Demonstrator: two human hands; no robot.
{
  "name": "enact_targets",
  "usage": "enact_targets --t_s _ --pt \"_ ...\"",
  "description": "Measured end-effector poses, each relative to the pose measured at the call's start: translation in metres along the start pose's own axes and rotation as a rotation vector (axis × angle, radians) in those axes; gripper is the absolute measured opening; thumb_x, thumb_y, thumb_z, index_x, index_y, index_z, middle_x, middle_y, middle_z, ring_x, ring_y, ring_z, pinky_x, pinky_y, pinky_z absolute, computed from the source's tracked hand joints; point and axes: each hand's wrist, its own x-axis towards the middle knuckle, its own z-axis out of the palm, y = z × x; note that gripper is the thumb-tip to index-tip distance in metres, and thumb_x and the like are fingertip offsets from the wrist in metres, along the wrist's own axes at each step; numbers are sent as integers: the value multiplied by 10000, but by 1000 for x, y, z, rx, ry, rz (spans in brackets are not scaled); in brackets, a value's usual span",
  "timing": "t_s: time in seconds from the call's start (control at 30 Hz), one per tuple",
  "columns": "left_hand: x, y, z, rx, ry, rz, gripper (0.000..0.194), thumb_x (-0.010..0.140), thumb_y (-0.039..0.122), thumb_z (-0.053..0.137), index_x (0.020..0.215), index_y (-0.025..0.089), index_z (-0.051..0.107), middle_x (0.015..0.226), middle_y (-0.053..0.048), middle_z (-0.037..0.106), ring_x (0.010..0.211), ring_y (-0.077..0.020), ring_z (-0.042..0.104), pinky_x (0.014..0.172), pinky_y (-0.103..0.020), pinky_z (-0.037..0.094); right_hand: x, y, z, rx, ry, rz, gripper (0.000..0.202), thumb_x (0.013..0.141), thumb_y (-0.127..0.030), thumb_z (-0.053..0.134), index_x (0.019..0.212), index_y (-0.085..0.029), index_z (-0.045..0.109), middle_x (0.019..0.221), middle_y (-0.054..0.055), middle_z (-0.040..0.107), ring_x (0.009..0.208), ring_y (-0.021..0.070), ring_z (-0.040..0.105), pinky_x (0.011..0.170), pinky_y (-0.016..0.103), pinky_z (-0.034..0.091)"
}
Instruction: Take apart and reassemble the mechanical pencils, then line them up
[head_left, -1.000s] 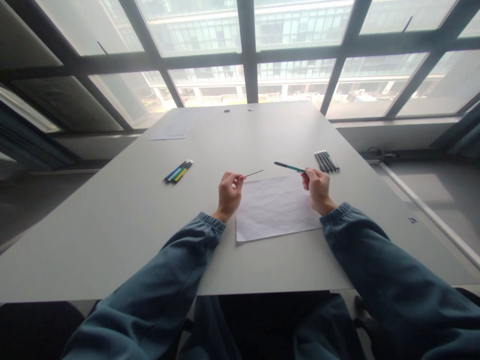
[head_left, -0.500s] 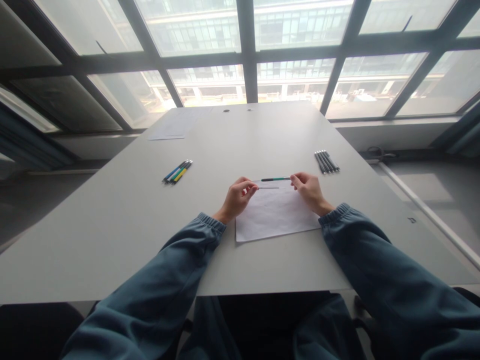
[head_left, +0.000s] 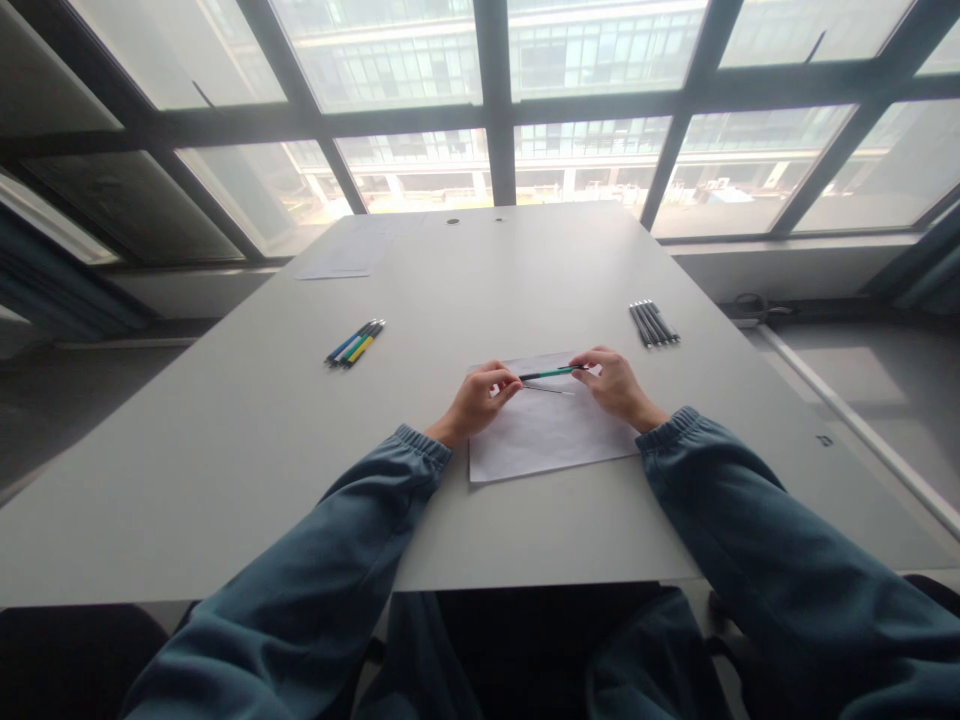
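Note:
A pen (head_left: 551, 374) with a green middle and dark ends is held level above a white sheet of paper (head_left: 547, 440). My left hand (head_left: 484, 395) pinches its left end between thumb and fingers. My right hand (head_left: 611, 385) is closed on the other end, by a dark part that looks like the clip. Just below the pen, a thin dark line (head_left: 549, 390) runs right from my left fingertips; whether it is a refill or a shadow I cannot tell.
Several pens with blue, green and yellow parts (head_left: 355, 344) lie left on the white table (head_left: 300, 480). To the right is a row of several dark pens (head_left: 654, 324). More paper (head_left: 345, 250) lies at the far left, before the windows (head_left: 592, 165).
My left fingers have come onto the pen's left end, where a gap showed before. The pen has dropped slightly toward me, and its clip side now shows at my right hand.

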Motion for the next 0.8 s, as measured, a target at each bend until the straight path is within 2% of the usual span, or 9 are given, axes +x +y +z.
enact_targets --t_s 0.1,0.23,0.33,0.43,0.5,0.63,0.7,0.8 --pt "0 1 0 0 -5 -2 269 942 431 634 863 203 754 883 -58 682 788 -165 633 726 -302 516 0 4 1 -115 -40 -19 119 798 -161 745 882 -223 803 947 84 701 948 256 615 911 408 470" --pt "0 3 -1 -5 -6 0 247 939 410 642 866 202 753 881 -55 681 779 -159 630 725 -301 511 0 7 2 -179 -95 -5 124 792 -149 759 880 -223 806 950 99 703 956 274 611 915 419 472" --pt "0 3 -1 -6 3 6 242 941 404 642 862 204 753 876 -52 681 775 -156 629 718 -299 508 -2 1 1 -176 -60 -41 178 813 -154 734 970 -213 793 984 107 709 994 285 616 938 434 472" --pt "0 2 -1 0 22 16 245 942 413 644 877 207 758 879 -56 684 784 -161 630 709 -303 508 -4 -13 -1 -126 19 -122 160 894 -203 652 1002 -197 771 988 103 715 997 273 627 962 437 472" --pt "0 1 -1 0 55 29 233 941 409 651 885 210 759 875 -57 682 797 -165 632 706 -306 508 -7 -22 -1 -55 33 -147 175 942 -270 606 978 -205 764 958 91 722 957 252 639 918 406 495" --pt "0 3 -2 3 122 41 208 938 401 660 908 222 761 884 -59 678 825 -174 634 720 -319 520 -12 -34 3 119 -119 -126 248 965 -395 594 1013 -218 762 925 64 752 821 202 668 738 326 516" --pt "0 5 -3 1 141 51 182 929 385 675 917 226 763 891 -57 676 826 -173 633 717 -319 521 -14 -37 5 179 -159 -118 231 924 -404 658 1000 -216 767 900 53 764 773 192 669 710 317 512" --pt "0 7 -4 -13 149 74 127 913 339 700 922 229 765 892 -49 670 811 -161 629 706 -308 515 -16 -38 7 223 -156 -130 176 901 -357 678 934 -214 775 896 46 772 761 181 661 699 305 506"
